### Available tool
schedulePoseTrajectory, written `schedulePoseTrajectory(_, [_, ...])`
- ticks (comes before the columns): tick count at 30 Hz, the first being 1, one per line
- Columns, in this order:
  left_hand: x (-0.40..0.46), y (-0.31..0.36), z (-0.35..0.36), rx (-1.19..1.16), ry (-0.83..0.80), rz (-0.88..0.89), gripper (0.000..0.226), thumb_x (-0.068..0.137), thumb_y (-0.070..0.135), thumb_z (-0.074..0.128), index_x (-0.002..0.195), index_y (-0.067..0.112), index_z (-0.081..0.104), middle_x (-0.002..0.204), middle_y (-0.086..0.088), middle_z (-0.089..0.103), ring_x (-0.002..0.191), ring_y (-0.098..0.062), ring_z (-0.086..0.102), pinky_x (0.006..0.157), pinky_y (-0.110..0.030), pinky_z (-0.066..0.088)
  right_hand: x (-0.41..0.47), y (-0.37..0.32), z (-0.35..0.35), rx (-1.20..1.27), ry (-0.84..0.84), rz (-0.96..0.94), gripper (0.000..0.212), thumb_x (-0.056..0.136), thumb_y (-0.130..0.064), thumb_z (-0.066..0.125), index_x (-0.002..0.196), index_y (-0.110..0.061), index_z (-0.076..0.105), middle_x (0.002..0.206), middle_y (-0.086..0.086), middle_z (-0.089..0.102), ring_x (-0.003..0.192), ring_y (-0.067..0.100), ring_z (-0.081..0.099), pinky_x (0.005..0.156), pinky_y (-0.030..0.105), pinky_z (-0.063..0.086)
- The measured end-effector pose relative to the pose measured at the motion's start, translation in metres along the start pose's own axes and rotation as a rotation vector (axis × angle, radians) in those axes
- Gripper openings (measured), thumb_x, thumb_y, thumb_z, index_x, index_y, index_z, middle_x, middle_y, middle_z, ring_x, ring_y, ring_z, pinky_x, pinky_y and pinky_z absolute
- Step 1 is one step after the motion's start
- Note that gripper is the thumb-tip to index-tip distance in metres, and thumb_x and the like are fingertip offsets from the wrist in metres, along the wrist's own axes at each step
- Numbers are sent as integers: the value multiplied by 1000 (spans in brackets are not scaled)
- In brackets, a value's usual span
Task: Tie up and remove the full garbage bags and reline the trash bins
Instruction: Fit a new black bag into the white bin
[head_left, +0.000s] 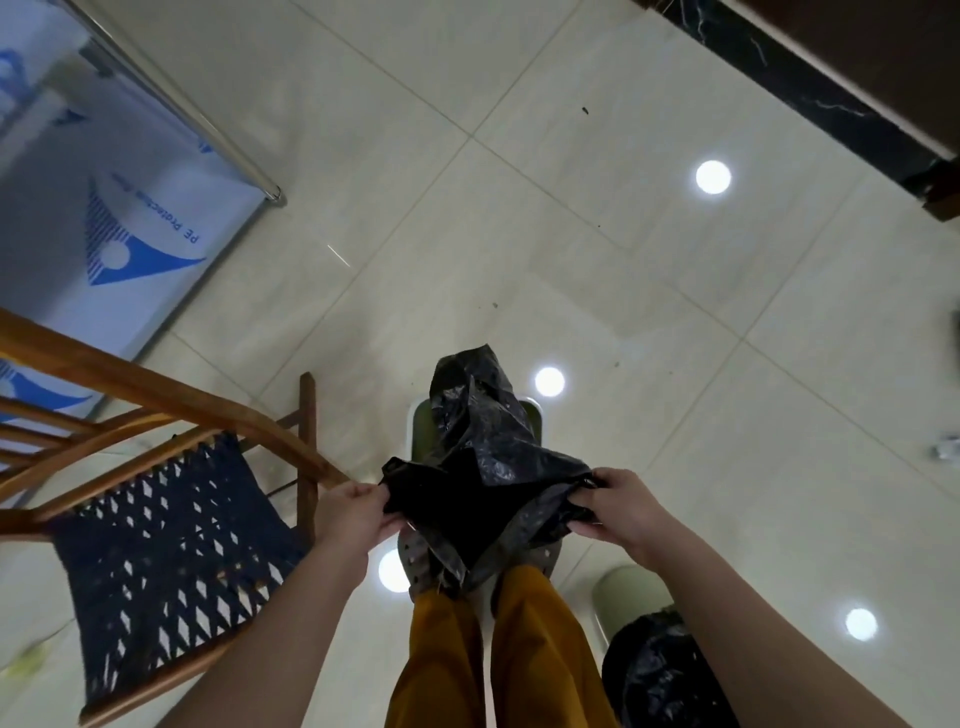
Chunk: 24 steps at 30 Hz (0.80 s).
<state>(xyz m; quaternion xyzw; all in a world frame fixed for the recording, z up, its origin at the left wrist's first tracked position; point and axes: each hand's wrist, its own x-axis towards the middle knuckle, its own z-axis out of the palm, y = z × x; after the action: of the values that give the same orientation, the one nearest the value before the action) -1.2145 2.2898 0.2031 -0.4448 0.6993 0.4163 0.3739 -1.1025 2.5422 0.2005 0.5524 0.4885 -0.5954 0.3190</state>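
Hands, left hand (358, 512) and right hand (618, 506), each pinch an edge of the black garbage bag (493, 467) above the green trash bin (532, 410).

The bag (498, 467) is thin, crinkled, glossy black plastic. Under it the floor (519, 182) is polished pale tile. Beside it the chair (156, 467) has varnished wood and dark woven cord.

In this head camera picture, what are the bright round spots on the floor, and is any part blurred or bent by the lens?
Head view: the round spots are glare on the glossy tile floor, probably reflected ceiling lamps; the straight tile joints and the wooden chair bow outward, a wide-angle effect; the left and right margins are soft; the black bag, gripped by the left hand and right hand, loses detail in shadow.
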Motion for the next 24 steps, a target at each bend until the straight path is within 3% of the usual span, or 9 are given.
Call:
schedulePoseTrajectory(3, [7, 5, 6, 40, 26, -12, 1, 93, 0, 57, 93, 0, 57, 101, -19, 65, 79, -30, 70, 58, -33, 60, 8, -7, -1, -75, -35, 29, 18, 91, -5, 60, 109, -3, 62, 106, 15, 62, 85, 24, 65, 59, 25, 57])
schedulePoseTrajectory(10, [12, -8, 17, 28, -31, 38, 16, 94, 0, 56, 109, -1, 58, 111, -20, 63, 92, -30, 68, 72, -33, 58, 18, 7, 5, 26, -97, -46, 19, 89, 4, 60, 105, -5, 64, 113, 18, 65, 93, 22, 67, 66, 23, 57])
schedulePoseTrajectory(14, [8, -10, 11, 110, -125, 166, 48, 84, 0, 70, 124, 16, 50, 104, -13, 66, 91, -26, 67, 73, -31, 56, 15, 16, 1, -44, -98, -268, 60, 76, 17, 64, 120, -23, 57, 123, 17, 57, 102, 25, 62, 82, 38, 59])
schedulePoseTrajectory(16, [6, -10, 7, 187, -175, 259, 70, 82, 2, 73, 135, 34, 41, 92, -9, 67, 86, -19, 66, 63, -20, 46, 11, 16, -1, -132, -102, -472, 87, 76, 17, 68, 140, -34, 39, 130, 6, 52, 111, 21, 58, 90, 37, 55])
schedulePoseTrajectory(17, [6, -9, 6, 235, -193, 309, 72, 84, 4, 72, 138, 39, 40, 88, -10, 67, 84, -18, 65, 60, -16, 43, 10, 15, -2, -189, -102, -594, 91, 77, 14, 69, 147, -31, 30, 132, 4, 50, 114, 21, 57, 95, 34, 51])
schedulePoseTrajectory(18, [6, -8, 5, 289, -205, 359, 67, 86, 5, 70, 136, 40, 43, 86, -12, 67, 83, -18, 65, 58, -14, 42, 11, 13, -3, -273, -87, -711, 90, 78, 10, 71, 149, -25, 29, 133, 5, 50, 117, 21, 56, 100, 33, 47])
schedulePoseTrajectory(20, [6, -3, 5, 382, -209, 458, 43, 87, 4, 67, 120, 30, 61, 86, -8, 66, 84, -19, 64, 61, -15, 47, 13, 7, -3, -483, -15, -862, 73, 78, 5, 74, 138, -24, 46, 126, 7, 51, 116, 23, 53, 103, 34, 43])
schedulePoseTrajectory(22, [5, 2, 4, 446, -188, 548, 24, 86, 2, 68, 99, 23, 70, 89, 2, 66, 84, -10, 61, 70, -17, 51, 12, 0, -1, -601, 66, -858, 56, 74, 13, 69, 113, -27, 66, 116, 3, 52, 106, 23, 56, 93, 28, 48])
schedulePoseTrajectory(24, [4, 6, 4, 482, -136, 612, 13, 85, 7, 70, 94, 17, 69, 91, 5, 63, 80, -3, 56, 65, -11, 46, 11, -2, 0, -633, 110, -859, 47, 71, 22, 61, 93, -17, 75, 116, 2, 54, 101, 23, 59, 79, 18, 48])
